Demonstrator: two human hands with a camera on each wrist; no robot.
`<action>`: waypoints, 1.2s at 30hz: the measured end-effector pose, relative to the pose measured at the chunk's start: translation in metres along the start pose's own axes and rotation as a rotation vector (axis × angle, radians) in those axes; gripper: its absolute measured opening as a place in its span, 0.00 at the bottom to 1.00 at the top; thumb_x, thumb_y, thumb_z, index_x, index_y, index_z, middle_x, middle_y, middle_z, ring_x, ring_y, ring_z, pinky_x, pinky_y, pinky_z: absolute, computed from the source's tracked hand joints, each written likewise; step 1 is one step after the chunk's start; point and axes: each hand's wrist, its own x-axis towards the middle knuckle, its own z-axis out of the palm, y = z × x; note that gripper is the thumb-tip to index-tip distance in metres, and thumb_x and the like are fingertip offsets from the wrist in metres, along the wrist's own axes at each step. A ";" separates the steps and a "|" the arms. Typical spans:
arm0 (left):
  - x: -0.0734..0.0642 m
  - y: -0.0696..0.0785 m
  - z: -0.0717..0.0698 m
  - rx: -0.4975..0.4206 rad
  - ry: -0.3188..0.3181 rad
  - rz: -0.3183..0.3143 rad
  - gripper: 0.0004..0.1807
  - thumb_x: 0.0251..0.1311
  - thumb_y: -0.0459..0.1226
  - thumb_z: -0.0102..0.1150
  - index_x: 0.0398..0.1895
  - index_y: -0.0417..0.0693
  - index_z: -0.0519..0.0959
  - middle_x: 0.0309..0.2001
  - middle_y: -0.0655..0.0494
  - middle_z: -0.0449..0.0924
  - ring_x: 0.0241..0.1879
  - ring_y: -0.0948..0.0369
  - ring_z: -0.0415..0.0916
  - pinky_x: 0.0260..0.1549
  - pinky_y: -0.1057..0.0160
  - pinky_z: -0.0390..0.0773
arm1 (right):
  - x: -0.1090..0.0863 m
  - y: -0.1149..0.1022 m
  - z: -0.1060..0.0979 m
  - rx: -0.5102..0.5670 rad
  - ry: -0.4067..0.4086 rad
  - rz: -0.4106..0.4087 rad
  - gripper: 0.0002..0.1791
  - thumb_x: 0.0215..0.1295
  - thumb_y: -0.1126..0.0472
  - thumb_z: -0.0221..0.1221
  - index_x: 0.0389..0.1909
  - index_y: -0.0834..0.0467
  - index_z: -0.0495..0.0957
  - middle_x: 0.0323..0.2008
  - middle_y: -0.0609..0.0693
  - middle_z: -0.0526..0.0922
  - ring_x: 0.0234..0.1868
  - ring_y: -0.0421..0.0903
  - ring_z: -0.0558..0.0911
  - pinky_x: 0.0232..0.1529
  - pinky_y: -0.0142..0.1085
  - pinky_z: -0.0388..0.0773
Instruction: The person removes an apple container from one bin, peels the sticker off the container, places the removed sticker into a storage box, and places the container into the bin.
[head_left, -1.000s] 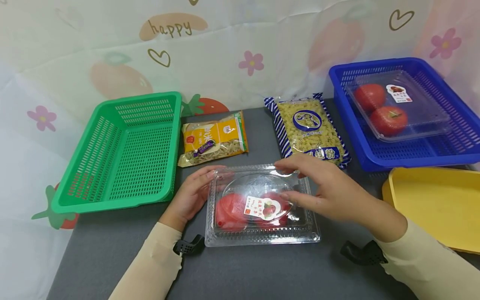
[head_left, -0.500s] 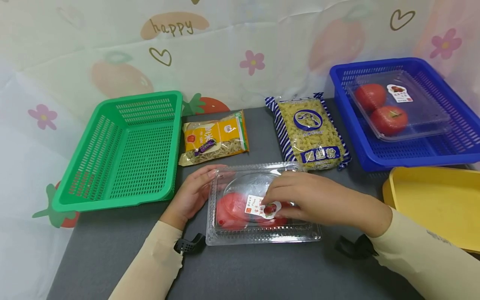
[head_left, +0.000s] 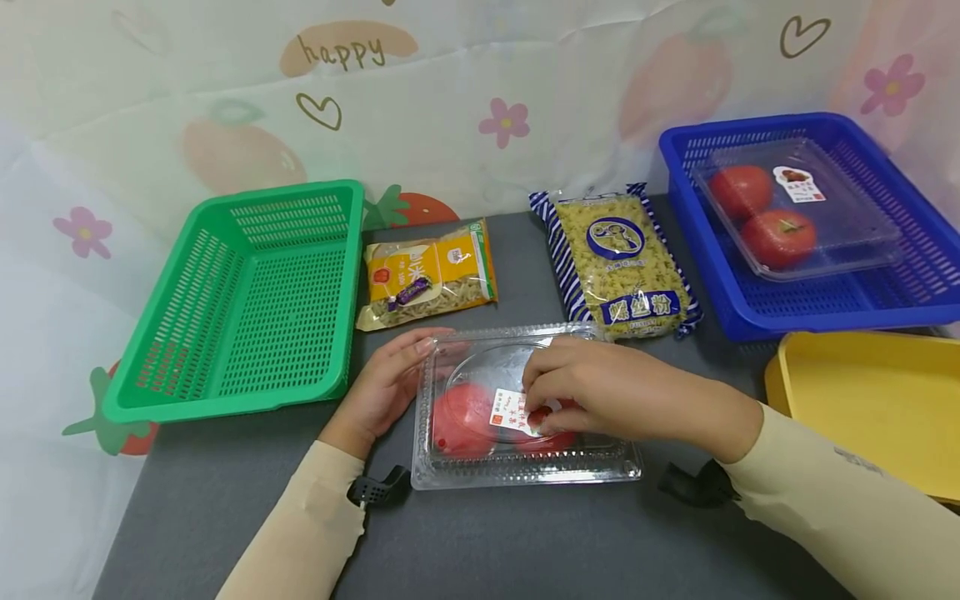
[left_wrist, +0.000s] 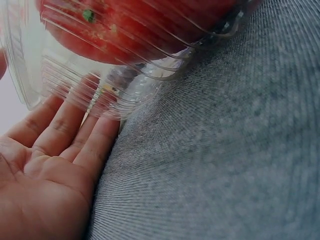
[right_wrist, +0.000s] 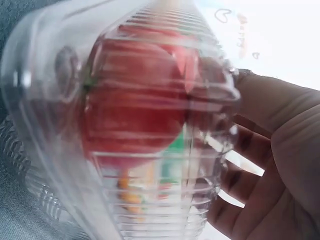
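A clear plastic box [head_left: 480, 479] with two red tomatoes [head_left: 459, 425] rests on the grey table, its lid down. A white label [head_left: 508, 410] with a red fruit picture lies on the lid. My left hand [head_left: 384, 387] lies along the box's left side; the left wrist view shows its fingers [left_wrist: 60, 130] nearly straight against the ribbed wall. Over the lid, my right hand [head_left: 600, 392] bends its fingers and thumb at the label's right half, covering part of it. I cannot tell whether it pinches the label. The right wrist view shows those fingers [right_wrist: 240, 185] beyond the clear wall.
A green basket [head_left: 347, 300] stands at left, beside an orange-and-yellow snack bag [head_left: 427, 275]. Behind the box lies a blue-striped pasta bag [head_left: 618, 258]. At right, a blue basket [head_left: 750, 325] holds another clear box [head_left: 847, 225] of tomatoes; a yellow tray [head_left: 862, 408] sits in front.
My right hand has come from the box's right rim onto the lid, leftward over the label, its fingers now bent. Left hand and box are almost unmoved.
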 end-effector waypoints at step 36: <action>-0.001 0.000 -0.001 0.023 -0.009 0.010 0.26 0.82 0.40 0.50 0.72 0.28 0.73 0.67 0.35 0.80 0.66 0.46 0.80 0.66 0.48 0.78 | 0.000 0.010 0.003 0.032 0.016 -0.040 0.10 0.66 0.59 0.78 0.45 0.56 0.90 0.47 0.44 0.86 0.52 0.44 0.82 0.56 0.44 0.82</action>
